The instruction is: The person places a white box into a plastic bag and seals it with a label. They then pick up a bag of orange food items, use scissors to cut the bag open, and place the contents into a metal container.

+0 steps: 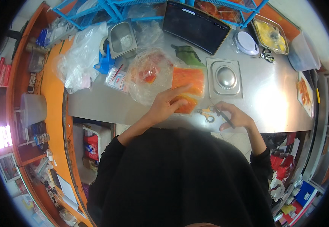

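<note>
My left hand (164, 105) lies over a clear plastic pack of orange-red food (188, 78), its fingers spread across the pack's lower part. Whether it presses the pack down I cannot tell. More orange food shows under the fingertips, behind a pale band across the plastic. In my right hand (234, 115) is a slim dark pen-like object (226, 118), slanting down between thumb and fingers. Scissors with yellow handles (209, 114) lie beside the right fingertips, near the table's front edge. A crumpled clear plastic bag (150, 73) with some red-orange food inside sits left of the pack.
A steel lid (225, 78) lies right of the pack, with a green cloth item (187, 54) behind. Farther back are a tablet (197, 27), steel container (122, 39), kitchen scale (246, 42) and blue rack (110, 11). A blue tape dispenser (105, 61) stands left; the steel table (266, 113) extends right.
</note>
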Available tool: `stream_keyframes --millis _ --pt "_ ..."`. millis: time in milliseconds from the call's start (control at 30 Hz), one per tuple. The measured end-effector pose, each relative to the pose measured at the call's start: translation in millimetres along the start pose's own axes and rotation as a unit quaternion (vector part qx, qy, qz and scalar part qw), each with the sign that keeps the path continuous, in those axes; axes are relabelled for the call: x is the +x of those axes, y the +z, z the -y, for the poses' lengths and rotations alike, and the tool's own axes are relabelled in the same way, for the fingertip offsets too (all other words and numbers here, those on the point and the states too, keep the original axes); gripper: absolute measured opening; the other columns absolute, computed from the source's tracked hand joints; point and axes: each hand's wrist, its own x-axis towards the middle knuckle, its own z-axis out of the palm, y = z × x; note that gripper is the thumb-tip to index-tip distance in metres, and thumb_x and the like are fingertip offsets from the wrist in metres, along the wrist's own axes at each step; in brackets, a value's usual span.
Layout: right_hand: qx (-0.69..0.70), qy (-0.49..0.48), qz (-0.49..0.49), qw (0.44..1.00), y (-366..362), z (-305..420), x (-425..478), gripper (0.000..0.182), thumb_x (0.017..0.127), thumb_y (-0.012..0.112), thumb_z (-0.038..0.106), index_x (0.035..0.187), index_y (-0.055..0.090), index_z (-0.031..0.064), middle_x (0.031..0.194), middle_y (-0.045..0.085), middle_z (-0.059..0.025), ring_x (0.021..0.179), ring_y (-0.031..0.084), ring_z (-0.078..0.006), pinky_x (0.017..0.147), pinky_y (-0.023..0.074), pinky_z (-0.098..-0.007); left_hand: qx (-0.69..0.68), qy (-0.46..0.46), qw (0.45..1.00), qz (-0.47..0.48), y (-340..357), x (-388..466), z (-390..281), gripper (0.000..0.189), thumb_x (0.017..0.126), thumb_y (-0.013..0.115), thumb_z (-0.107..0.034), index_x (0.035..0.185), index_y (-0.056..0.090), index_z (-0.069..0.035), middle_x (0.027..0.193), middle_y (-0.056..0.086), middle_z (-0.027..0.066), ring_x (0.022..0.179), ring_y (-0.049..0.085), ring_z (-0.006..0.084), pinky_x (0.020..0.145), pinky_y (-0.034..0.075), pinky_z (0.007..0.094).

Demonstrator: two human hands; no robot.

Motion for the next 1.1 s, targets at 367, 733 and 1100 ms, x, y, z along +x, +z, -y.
stream_keyframes --millis 367,733,1100 --pt "-0.056 0.021 0.081 0.995 -11 8 31 0.065 0.052 0.076 0.052 0.096 0.058 0.0069 0.07 0.056 -0.0036 0.066 0.053 -0.015 0.06 0.0409 -0.0298 0.055 0.009 0.998 0.033 -1 3 -4 0.052 0.076 0.058 -0.005 0.125 0.041 -0.01 0.118 0.05 0.0125 0.099 0.053 0.0193 0.085 0.041 0.028" --pt "-0.078 0.104 0.081 0.988 -8 33 46 0.042 0.056 0.079 0.027 0.086 0.06 0.0035 0.06 0.055 -0.0039 0.055 0.049 -0.013 0.054 0.0387 -0.026 0.109 0.01 0.993 0.043 -4 2 -2 0.071 0.073 0.06 -0.007 0.134 0.023 -0.013 0.128 0.039 0.0168 0.108 0.048 0.0279 0.088 0.039 0.0319" --pt "-0.127 0.023 0.108 0.986 -7 36 67 0.044 0.057 0.078 0.031 0.085 0.06 0.0013 0.058 0.055 -0.0042 0.051 0.048 -0.0143 0.052 0.0374 -0.027 0.032 0.014 0.998 0.045 -9 5 7 0.079 0.069 0.064 -0.008 0.132 0.017 -0.007 0.135 0.026 0.0145 0.123 0.029 0.0275 0.1 0.024 0.0346"
